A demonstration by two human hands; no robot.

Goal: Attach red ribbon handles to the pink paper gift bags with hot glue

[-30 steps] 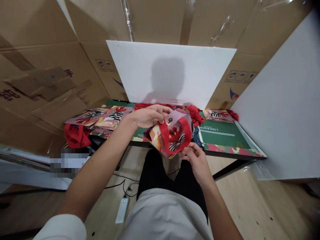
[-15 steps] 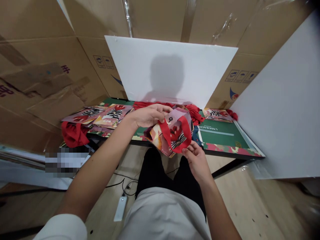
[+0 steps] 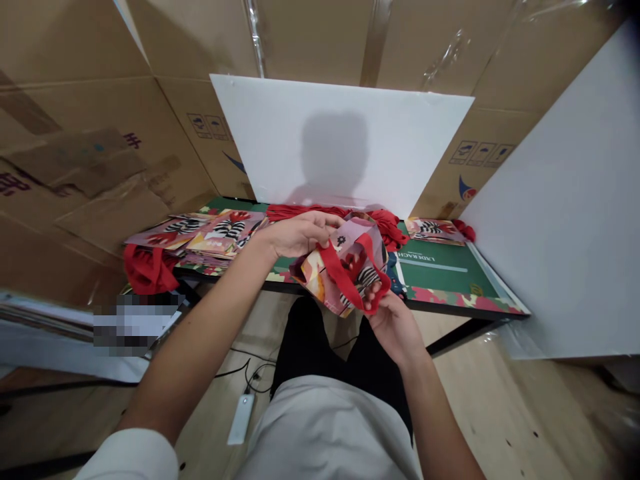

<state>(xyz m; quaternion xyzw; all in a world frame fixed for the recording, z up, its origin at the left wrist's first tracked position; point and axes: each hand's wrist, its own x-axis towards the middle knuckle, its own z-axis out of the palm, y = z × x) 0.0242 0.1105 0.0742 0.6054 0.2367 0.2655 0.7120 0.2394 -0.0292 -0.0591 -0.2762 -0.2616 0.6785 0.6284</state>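
A small pink printed paper bag (image 3: 320, 279) with a zebra-striped motif is held up above the table's front edge. Its red ribbon handle (image 3: 340, 275) loops across the front. My left hand (image 3: 305, 233) grips the bag's upper left edge, thumb in front. Lower right, my right hand (image 3: 393, 317) has its fingers curled through the handle loop and holds the ribbon. Behind the bag lies a heap of red ribbons (image 3: 390, 227), partly hidden by it.
Stacks of flat printed bags (image 3: 225, 230) lie on the left of the green-topped table (image 3: 445, 267), with a red ribbon bundle (image 3: 150, 267) hanging over the edge. Another printed bag (image 3: 434, 230) is at right. A white board (image 3: 270, 133) and cardboard walls (image 3: 190, 40) stand behind.
My right hand has shifted slightly downward and turned, its fingers now inside the handle loop, pulling the ribbon down and right. My left hand stays on the bag.
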